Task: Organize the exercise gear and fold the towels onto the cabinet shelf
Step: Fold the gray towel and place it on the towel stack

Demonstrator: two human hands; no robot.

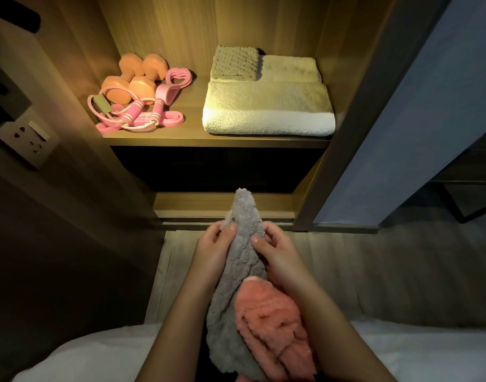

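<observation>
Left hand [212, 249]: pinches the left edge of the grey towel [243, 210] near its upper end, thumb on the front face, fingers curled behind
Right hand [277, 252]: pinches the right edge of the same towel at about the same height, thumb on the front
Hands together: close side by side, with only the towel's width between them
Grey towel: held upright in front of the cabinet and lower than the lit shelf; its tip stands above the hands and the rest hangs between the forearms
Coral towel [269, 312]: bunched against the lower part of the grey towel, nearer the right forearm; what holds it cannot be told
Cabinet shelf [195, 117]: lit wood, gear on the left, towels on the right, the two groups apart
Dumbbells [134, 78]: two, orange, side by side at the back left
Skipping rope [131, 114]: pink handles and looped cord just in front of the dumbbells
Heart-shaped trainer [178, 78]: pink, just right of the dumbbells
Folded white towel [266, 108]: flat at the front right of the shelf
Smaller folded towels [235, 63]: two, behind the white one, the left one overlapping the right
Wall socket [29, 139]: on the panel left of the cabinet
</observation>
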